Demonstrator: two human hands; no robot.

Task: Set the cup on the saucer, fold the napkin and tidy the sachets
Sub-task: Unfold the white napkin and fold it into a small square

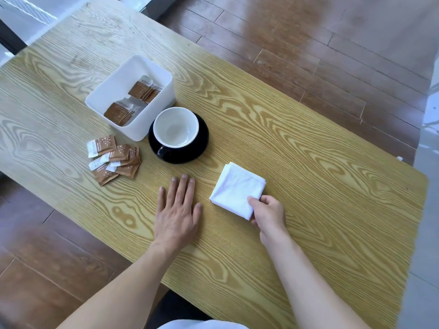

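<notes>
While the right hand (268,211) pinches the folded napkin (237,189) (left hand (177,210) flat, fingers spread), loose sachets (114,159) await boxing.

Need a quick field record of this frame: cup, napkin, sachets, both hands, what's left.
cup: cup upright and empty on the black saucer
napkin: napkin folded into a small square on the table
sachets: some in the white box; loose sachets scattered beside it
left hand: left hand flat on the table, holding nothing
right hand: right hand pinching the napkin's near corner
remaining: loose sachets not yet in the box
</notes>
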